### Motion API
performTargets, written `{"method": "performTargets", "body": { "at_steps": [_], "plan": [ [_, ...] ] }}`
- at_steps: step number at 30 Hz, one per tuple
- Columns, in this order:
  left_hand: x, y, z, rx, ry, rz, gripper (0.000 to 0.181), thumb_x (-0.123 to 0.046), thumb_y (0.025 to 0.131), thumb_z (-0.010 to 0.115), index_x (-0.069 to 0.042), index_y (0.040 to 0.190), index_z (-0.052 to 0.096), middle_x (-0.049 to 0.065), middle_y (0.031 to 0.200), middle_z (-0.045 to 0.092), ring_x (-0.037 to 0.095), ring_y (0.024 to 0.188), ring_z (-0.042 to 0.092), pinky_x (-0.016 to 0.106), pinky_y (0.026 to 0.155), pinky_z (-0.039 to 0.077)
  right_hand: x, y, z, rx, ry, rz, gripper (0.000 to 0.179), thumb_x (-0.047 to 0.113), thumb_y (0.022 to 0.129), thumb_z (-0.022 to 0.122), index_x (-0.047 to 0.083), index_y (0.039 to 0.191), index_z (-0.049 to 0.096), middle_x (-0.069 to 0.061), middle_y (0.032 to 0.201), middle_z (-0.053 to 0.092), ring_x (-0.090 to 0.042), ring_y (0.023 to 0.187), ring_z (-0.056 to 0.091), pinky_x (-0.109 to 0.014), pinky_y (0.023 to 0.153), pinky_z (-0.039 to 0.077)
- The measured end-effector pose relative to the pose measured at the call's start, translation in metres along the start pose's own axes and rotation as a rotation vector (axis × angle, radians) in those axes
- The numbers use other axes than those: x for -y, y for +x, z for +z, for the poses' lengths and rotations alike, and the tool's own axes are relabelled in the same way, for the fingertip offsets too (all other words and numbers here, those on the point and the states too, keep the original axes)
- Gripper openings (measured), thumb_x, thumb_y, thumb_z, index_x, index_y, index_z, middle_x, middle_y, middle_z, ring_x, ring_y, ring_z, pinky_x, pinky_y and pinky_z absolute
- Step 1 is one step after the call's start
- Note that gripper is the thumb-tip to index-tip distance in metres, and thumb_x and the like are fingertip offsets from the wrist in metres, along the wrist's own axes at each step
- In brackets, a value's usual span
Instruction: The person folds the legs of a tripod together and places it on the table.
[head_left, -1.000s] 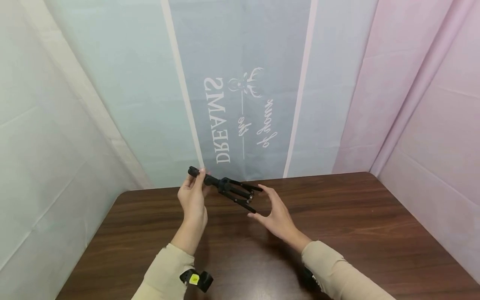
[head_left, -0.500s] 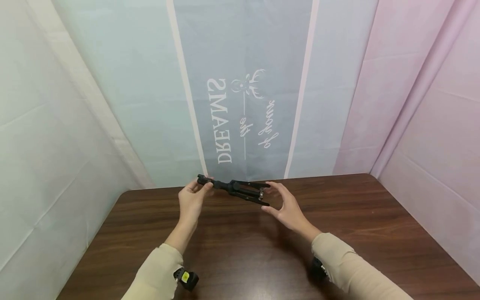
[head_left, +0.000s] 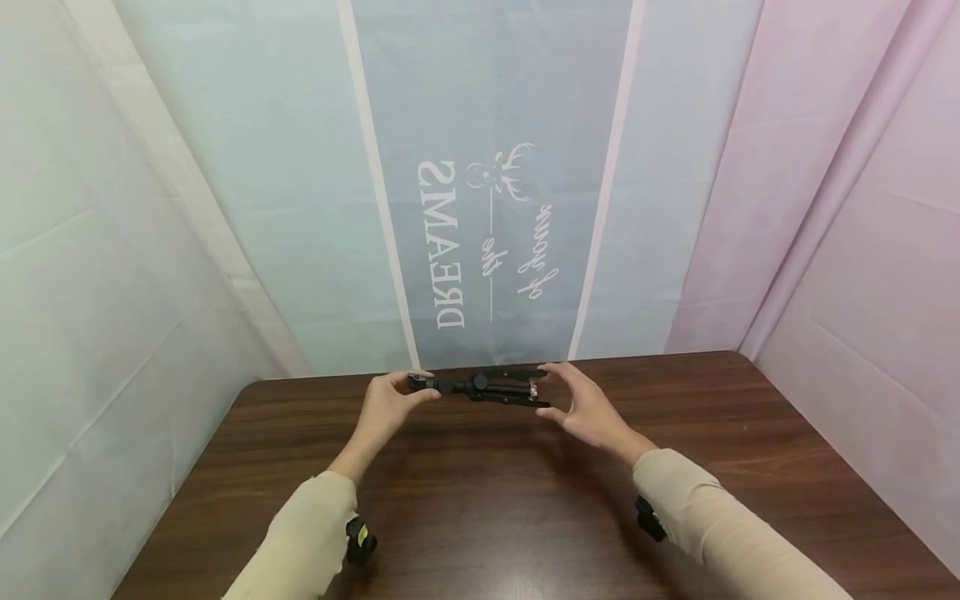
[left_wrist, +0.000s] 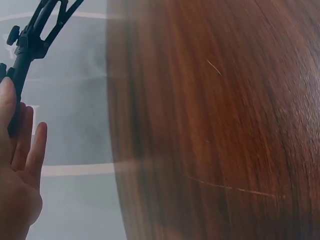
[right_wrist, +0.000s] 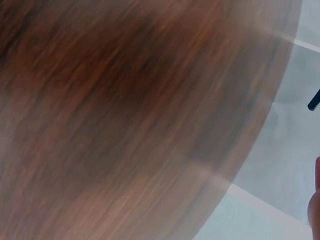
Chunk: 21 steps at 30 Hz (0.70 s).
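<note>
A small black tripod (head_left: 491, 387) lies lengthwise between my two hands, held up above the far edge of the table. My left hand (head_left: 386, 407) grips its head end between thumb and fingers. At the other end, my right hand (head_left: 588, 410) spans the slightly spread legs, thumb at one leg tip and fingers at the other. The left wrist view shows the tripod's black collar (left_wrist: 31, 46) with a knob on its side, and the left hand (left_wrist: 20, 185) below. Only a leg tip (right_wrist: 314, 102) and a sliver of the right hand (right_wrist: 315, 215) enter the right wrist view.
A dark brown wood-grain table (head_left: 495, 517) extends beneath both arms. Behind it hangs a pale fabric backdrop (head_left: 487, 100) with mirrored lettering, and similar cloth walls (head_left: 862, 275) stand on both sides. Each wrist carries a small black camera (head_left: 360, 540).
The tripod has turned from slanting to nearly level and shifted right, lower in the view. Both hands moved with it, keeping their places at its ends.
</note>
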<state>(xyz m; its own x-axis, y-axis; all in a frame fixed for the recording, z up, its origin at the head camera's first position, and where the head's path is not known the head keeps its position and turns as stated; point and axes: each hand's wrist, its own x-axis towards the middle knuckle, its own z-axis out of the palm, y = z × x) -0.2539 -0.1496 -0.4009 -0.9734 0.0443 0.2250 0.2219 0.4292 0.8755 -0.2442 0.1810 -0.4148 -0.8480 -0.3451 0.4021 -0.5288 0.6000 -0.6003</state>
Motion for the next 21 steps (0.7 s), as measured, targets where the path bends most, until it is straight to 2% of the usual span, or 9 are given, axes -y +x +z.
{"method": "performTargets", "body": {
  "at_steps": [4, 7, 12, 16, 18, 21],
  "plan": [
    [0.010, 0.003, 0.006, 0.030, 0.054, 0.051, 0.029, -0.022, 0.074, 0.088, -0.014, 0.100, 0.079, 0.001, 0.091, 0.075, 0.017, 0.080, 0.066, 0.031, 0.065, 0.051, -0.008, -0.002, 0.003, 0.072, -0.063, 0.052, 0.064, 0.017, 0.087, 0.079, 0.010, 0.142, 0.049, -0.010, 0.124, 0.058, -0.031, 0.115, 0.057, -0.053, 0.092, 0.049],
    [0.018, 0.007, 0.013, 0.044, 0.076, 0.062, 0.028, -0.022, 0.075, 0.088, -0.013, 0.100, 0.079, 0.000, 0.089, 0.074, 0.013, 0.074, 0.064, 0.029, 0.064, 0.051, -0.014, -0.001, 0.004, 0.098, -0.089, 0.066, 0.063, 0.018, 0.087, 0.079, 0.009, 0.141, 0.049, -0.010, 0.122, 0.058, -0.028, 0.109, 0.059, -0.050, 0.085, 0.051],
    [0.028, 0.011, 0.021, 0.098, 0.155, 0.027, 0.028, -0.022, 0.076, 0.087, -0.016, 0.102, 0.078, -0.001, 0.087, 0.072, 0.012, 0.059, 0.051, 0.027, 0.056, 0.045, -0.021, 0.002, 0.007, 0.112, -0.118, 0.066, 0.064, 0.017, 0.083, 0.083, 0.006, 0.138, 0.051, -0.011, 0.118, 0.058, -0.029, 0.105, 0.060, -0.048, 0.083, 0.051],
    [0.033, 0.012, 0.025, 0.162, 0.229, 0.012, 0.029, -0.020, 0.078, 0.086, -0.016, 0.105, 0.078, 0.002, 0.101, 0.072, 0.014, 0.055, 0.043, 0.030, 0.058, 0.043, -0.025, 0.003, 0.009, 0.138, -0.169, 0.063, 0.064, 0.017, 0.081, 0.085, 0.006, 0.135, 0.053, -0.010, 0.120, 0.059, -0.028, 0.109, 0.060, -0.047, 0.085, 0.052],
    [0.035, 0.013, 0.027, 0.184, 0.276, 0.020, 0.028, -0.020, 0.079, 0.085, -0.016, 0.106, 0.078, 0.003, 0.108, 0.072, 0.014, 0.061, 0.050, 0.032, 0.062, 0.046, -0.026, 0.005, 0.011, 0.150, -0.191, 0.061, 0.064, 0.017, 0.080, 0.085, 0.007, 0.134, 0.053, -0.009, 0.120, 0.059, -0.027, 0.109, 0.060, -0.046, 0.086, 0.053],
    [0.036, 0.013, 0.030, 0.205, 0.386, 0.060, 0.028, -0.021, 0.081, 0.083, -0.016, 0.108, 0.078, 0.004, 0.109, 0.073, 0.020, 0.076, 0.065, 0.038, 0.072, 0.055, -0.026, 0.008, 0.013, 0.151, -0.215, 0.057, 0.064, 0.014, 0.078, 0.086, 0.007, 0.133, 0.054, -0.008, 0.120, 0.059, -0.026, 0.107, 0.060, -0.044, 0.085, 0.053]
  ]
}}
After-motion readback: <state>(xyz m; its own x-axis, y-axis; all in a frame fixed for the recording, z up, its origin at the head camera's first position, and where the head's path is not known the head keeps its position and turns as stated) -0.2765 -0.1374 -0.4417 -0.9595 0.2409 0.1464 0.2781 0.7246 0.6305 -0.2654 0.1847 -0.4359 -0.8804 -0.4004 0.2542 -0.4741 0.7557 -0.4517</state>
